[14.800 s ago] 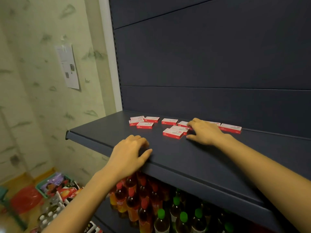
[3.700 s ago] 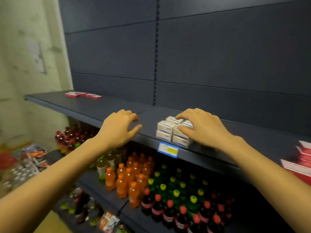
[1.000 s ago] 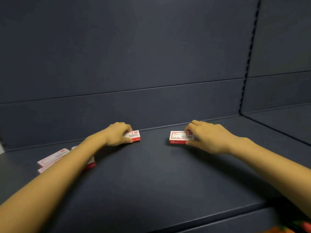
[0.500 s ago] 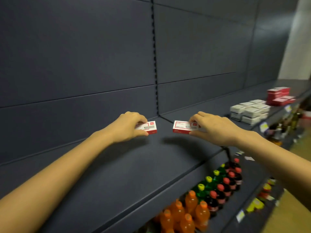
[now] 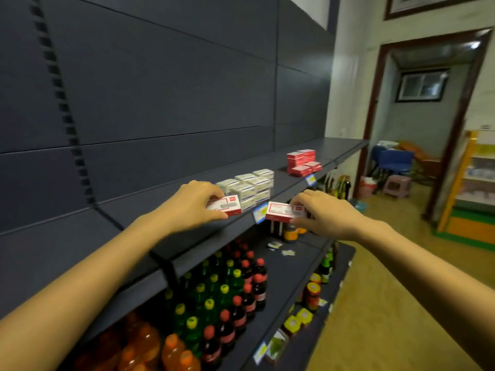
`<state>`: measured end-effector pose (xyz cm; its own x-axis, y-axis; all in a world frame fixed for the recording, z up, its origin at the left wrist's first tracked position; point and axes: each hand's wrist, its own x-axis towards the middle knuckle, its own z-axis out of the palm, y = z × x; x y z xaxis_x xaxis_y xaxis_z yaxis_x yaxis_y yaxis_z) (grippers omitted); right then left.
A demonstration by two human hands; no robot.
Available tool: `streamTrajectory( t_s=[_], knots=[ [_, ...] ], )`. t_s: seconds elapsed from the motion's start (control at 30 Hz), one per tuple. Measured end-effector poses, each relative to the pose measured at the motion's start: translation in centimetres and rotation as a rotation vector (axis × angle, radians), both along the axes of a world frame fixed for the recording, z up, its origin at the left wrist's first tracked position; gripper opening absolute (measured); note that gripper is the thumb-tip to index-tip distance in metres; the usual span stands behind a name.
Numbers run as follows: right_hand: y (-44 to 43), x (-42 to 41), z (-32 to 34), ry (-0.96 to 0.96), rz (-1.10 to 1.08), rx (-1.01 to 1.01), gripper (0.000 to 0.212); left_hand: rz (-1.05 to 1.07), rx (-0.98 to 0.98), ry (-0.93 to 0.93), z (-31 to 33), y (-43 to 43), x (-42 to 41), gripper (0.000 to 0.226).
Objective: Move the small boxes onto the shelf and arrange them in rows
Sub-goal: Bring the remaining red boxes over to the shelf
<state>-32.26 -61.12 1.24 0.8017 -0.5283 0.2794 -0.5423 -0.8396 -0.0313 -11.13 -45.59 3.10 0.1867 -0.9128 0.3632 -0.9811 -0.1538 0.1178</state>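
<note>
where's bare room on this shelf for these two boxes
Widest bare patch: dark blue metal shelf left of the stacked white boxes, near your left hand. Another lies beyond the stacked red boxes. Between the stacks it's tight.

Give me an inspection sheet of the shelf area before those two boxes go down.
Surface: dark shelf, price tag on its front edge.
Job's things: left box over the shelf's front edge; right box out in front of that edge; white boxes stacked on the shelf beyond; red boxes stacked farther along.
Clutter: bottles on the shelf below.
Grippers: left hand grips the left box; right hand pinches the right box.
Cables: nothing seen.
Surroundings: doorway, blue chair, stool at right.
</note>
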Motion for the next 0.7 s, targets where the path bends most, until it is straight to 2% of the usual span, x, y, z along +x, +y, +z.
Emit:
streamTrajectory(
  t_s=[0.33,0.57,0.7],
  knots=[
    [-12.2,-6.1,-0.6,0.003,-0.105,0.041,0.041,-0.079,0.046,-0.019,0.2,-13.9,-5.5,0.041],
    [-21.4,-5.6,-1.4,0.009,-0.076,0.035,0.041,-0.065,0.059,-0.04,-0.5,-23.8,-5.9,0.043],
    [-27.5,-4.0,-0.4,0.059,-0.041,0.0,0.042,0.013,0.044,-0.04,-0.8,-29.2,-4.8,0.043]
  ],
)
